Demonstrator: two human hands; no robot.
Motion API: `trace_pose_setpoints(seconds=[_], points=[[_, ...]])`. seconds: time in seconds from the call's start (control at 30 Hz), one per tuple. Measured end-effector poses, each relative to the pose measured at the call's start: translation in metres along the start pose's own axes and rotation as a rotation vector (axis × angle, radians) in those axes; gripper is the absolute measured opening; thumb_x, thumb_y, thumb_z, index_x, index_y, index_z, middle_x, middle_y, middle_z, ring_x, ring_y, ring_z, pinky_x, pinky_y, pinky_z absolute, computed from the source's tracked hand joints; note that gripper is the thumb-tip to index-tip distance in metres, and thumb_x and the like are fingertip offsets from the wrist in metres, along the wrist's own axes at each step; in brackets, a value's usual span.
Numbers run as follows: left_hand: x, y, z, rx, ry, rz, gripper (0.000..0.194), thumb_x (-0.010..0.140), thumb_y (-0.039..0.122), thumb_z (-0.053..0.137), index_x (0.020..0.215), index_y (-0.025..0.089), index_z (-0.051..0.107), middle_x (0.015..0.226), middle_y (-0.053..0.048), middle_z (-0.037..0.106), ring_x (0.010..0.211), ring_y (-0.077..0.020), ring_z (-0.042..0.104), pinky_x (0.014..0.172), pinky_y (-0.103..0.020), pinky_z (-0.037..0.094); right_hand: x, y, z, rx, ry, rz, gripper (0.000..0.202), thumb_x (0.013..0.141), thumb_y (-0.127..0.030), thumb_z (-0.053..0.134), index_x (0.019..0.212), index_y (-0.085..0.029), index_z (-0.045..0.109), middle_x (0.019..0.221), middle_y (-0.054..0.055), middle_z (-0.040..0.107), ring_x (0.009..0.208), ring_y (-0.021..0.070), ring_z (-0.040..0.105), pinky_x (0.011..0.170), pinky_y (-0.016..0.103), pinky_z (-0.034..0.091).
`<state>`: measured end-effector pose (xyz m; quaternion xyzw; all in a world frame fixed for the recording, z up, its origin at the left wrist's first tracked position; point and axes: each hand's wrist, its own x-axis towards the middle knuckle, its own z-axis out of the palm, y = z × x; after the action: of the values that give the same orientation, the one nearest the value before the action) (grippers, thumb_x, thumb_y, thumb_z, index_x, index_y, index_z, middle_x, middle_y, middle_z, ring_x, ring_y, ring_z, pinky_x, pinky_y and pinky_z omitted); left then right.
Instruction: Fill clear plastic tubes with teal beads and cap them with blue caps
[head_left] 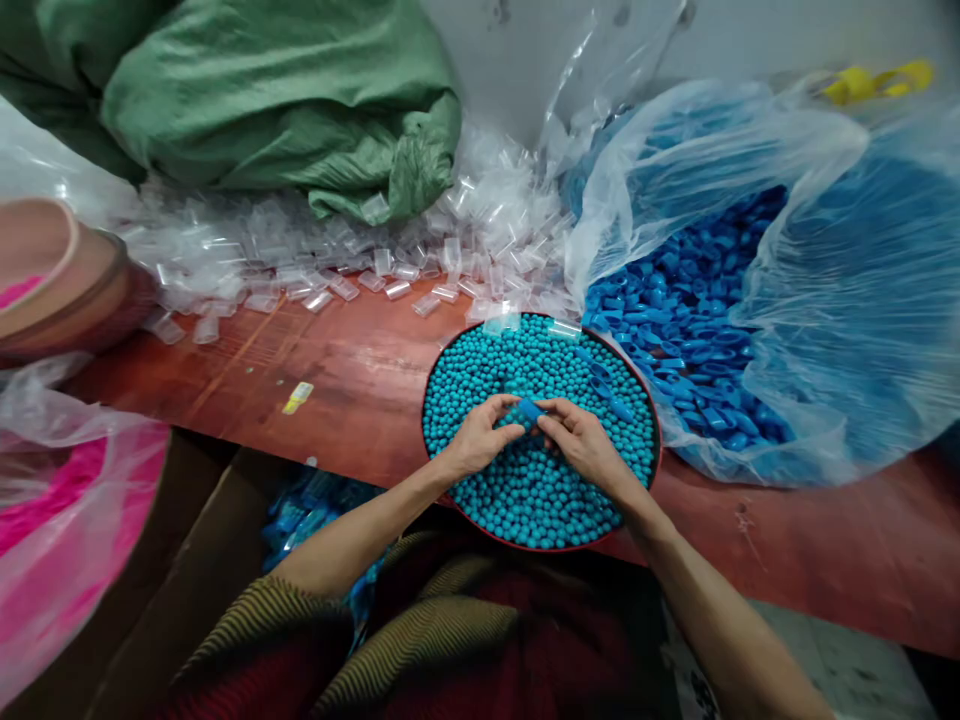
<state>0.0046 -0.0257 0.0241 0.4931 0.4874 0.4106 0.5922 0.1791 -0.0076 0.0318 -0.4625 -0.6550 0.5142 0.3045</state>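
Observation:
Both hands meet above a round tray [660, 440] filled with small turquoise balls [525, 500]. Between the fingertips is a small blue plastic cap [531, 409], and it appears to sit at the end of a short clear tube that the fingers mostly hide. My left hand [480, 437] pinches the tube side, thumb below and fingers above. From the other side, my right hand [581, 440] is closed on the blue cap. A few loose blue caps [619, 411] lie on the balls at the right, and a clear tube [564, 330] rests at the tray's far rim.
Many clear tubes [382, 262] are heaped along the back of the red table [352, 370], under a green cloth sack [285, 100]. A plastic bag [847, 300] of blue caps stands right. Left are pinkish bowls [67, 280] and a bag of pink pieces [82, 530].

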Motion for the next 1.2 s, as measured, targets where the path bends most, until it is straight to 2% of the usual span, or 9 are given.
trace_pose_setpoints(seconds=[0.07,0.17,0.3,0.43,0.7,0.8,0.93,1.1,1.2], points=[[0.003,0.000,-0.001,-0.010,0.006,0.005,0.031,0.070,0.016,0.063,0.101,0.014,0.059,0.095,-0.003,0.065,0.083,-0.0125,0.058,0.072,-0.022,0.047,0.001,-0.002,-0.005,-0.104,0.056,-0.064,0.022,0.084,-0.033,0.054,0.100,-0.021,0.062,0.080,0.001,0.068,0.069,0.0157,0.063,0.064,0.029,0.051],[0.004,0.000,-0.002,-0.010,-0.008,-0.054,0.033,0.071,0.020,0.063,0.104,0.014,0.059,0.098,-0.004,0.064,0.071,-0.0101,0.056,0.055,-0.018,0.044,-0.002,-0.004,-0.006,-0.304,0.170,-0.224,0.017,0.084,-0.028,0.056,0.097,-0.021,0.064,0.089,0.004,0.070,0.083,0.0187,0.065,0.078,0.033,0.052],[0.000,0.002,0.000,-0.100,-0.032,-0.111,0.046,0.072,0.030,0.063,0.114,0.014,0.053,0.097,-0.005,0.062,0.057,-0.0080,0.054,0.041,-0.017,0.040,-0.008,-0.004,0.000,-0.542,0.192,-0.490,0.027,0.090,-0.018,0.044,0.109,-0.021,0.063,0.102,0.007,0.069,0.094,0.0194,0.063,0.083,0.034,0.051],[-0.005,0.004,0.001,-0.164,-0.062,-0.159,0.052,0.072,0.034,0.064,0.119,0.016,0.047,0.088,-0.003,0.060,0.051,-0.0092,0.057,0.037,-0.018,0.041,-0.012,-0.003,0.003,-0.664,0.198,-0.603,0.032,0.091,-0.013,0.040,0.113,-0.019,0.063,0.106,0.008,0.070,0.094,0.0185,0.064,0.081,0.034,0.052],[-0.011,0.012,0.003,-0.206,-0.036,-0.165,0.055,0.074,0.034,0.064,0.124,0.017,0.047,0.073,0.003,0.052,0.046,-0.0053,0.050,0.034,-0.015,0.033,-0.016,0.006,0.003,-0.710,0.171,-0.607,0.039,0.090,-0.011,0.037,0.116,-0.022,0.064,0.111,0.010,0.069,0.100,0.0211,0.064,0.085,0.041,0.052],[-0.013,0.017,0.007,-0.187,-0.005,-0.168,0.047,0.075,0.033,0.063,0.117,0.017,0.050,0.076,0.002,0.052,0.045,-0.0033,0.045,0.033,-0.014,0.029,-0.017,0.008,0.003,-0.702,0.160,-0.657,0.039,0.090,-0.011,0.037,0.116,-0.022,0.064,0.108,0.009,0.070,0.099,0.0202,0.064,0.083,0.039,0.052],[-0.014,0.021,0.011,-0.183,0.026,-0.163,0.034,0.076,0.031,0.061,0.105,0.017,0.053,0.077,0.002,0.050,0.051,-0.0037,0.043,0.038,-0.013,0.035,-0.019,0.005,0.003,-0.702,0.167,-0.689,0.036,0.090,-0.012,0.037,0.109,-0.018,0.067,0.104,0.012,0.071,0.095,0.0209,0.065,0.079,0.039,0.053],[-0.014,0.022,0.010,-0.040,-0.070,-0.138,0.033,0.078,0.028,0.057,0.109,0.020,0.050,0.077,0.003,0.052,0.044,-0.0035,0.044,0.036,-0.015,0.036,-0.021,-0.003,0.001,-0.478,0.178,-0.472,0.027,0.089,-0.022,0.048,0.111,-0.022,0.065,0.098,0.006,0.072,0.086,0.0183,0.067,0.076,0.033,0.054],[-0.015,0.023,0.009,-0.021,-0.065,-0.127,0.036,0.079,0.029,0.057,0.113,0.020,0.050,0.080,0.002,0.054,0.045,-0.0036,0.045,0.039,-0.016,0.039,-0.022,-0.008,0.000,-0.408,0.162,-0.386,0.025,0.088,-0.024,0.051,0.108,-0.023,0.066,0.096,0.005,0.071,0.086,0.0182,0.067,0.077,0.033,0.054]])
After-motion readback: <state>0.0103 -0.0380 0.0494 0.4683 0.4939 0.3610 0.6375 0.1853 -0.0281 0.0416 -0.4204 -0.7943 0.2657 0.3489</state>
